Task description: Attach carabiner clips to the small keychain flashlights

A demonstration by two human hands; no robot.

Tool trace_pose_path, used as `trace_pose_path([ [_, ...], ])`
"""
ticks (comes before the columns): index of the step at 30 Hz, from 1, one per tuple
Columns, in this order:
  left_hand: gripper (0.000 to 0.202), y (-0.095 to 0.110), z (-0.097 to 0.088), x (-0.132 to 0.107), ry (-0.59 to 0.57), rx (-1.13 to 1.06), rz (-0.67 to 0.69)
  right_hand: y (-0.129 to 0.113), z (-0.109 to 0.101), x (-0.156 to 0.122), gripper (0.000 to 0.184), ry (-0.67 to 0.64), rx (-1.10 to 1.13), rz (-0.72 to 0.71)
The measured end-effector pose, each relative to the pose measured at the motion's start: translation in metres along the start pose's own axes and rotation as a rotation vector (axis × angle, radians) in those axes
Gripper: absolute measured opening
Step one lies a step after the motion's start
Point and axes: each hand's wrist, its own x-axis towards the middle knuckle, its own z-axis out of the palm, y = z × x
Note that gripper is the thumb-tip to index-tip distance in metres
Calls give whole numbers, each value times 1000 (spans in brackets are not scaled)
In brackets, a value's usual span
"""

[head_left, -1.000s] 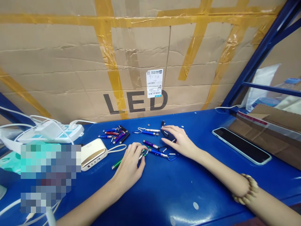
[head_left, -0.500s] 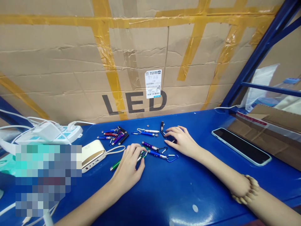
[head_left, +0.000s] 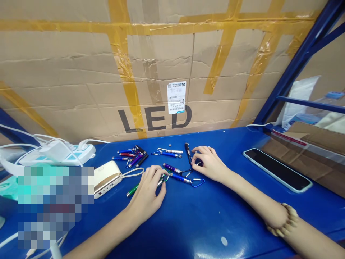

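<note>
My left hand [head_left: 147, 189] lies curled over a green keychain flashlight [head_left: 132, 190], thumb and fingers closed about it; its middle is hidden under my hand. My right hand [head_left: 208, 163] pinches the dark clip end of a black keychain flashlight [head_left: 187, 148], whose body points away from me. Between my hands lie a purple keychain flashlight [head_left: 172, 168] and a blue keychain flashlight [head_left: 181, 178] with a blue carabiner. Farther back, a silver keychain flashlight [head_left: 174, 151] rests beside another blue one [head_left: 169, 154].
Several coloured flashlights [head_left: 132, 156] are heaped at the left, near a cream power bank [head_left: 107, 176]. A power strip [head_left: 81, 153] with cables stands behind it. At the right lie a phone [head_left: 277, 169] and an open carton [head_left: 304, 144]. A large taped box [head_left: 94, 90] closes off the back.
The fingers of my right hand have drawn in to a pinch, and the black flashlight has swung round and shifted slightly. My left hand stays on the green one.
</note>
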Motion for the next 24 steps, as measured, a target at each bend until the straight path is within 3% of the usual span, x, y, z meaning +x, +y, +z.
trace_pose_path([
  [5,26,0,0,-1,20,8,14,-2,-4,1,21,21,-4,-21],
  [9,25,0,-1,-1,50,28,18,-5,-6,2,17,54,-11,20],
  [13,23,0,0,0,139,78,-21,-5,-3,1,40,66,-26,48],
  [24,19,-14,-28,9,335,162,-106,-2,-4,2,25,1,84,24],
])
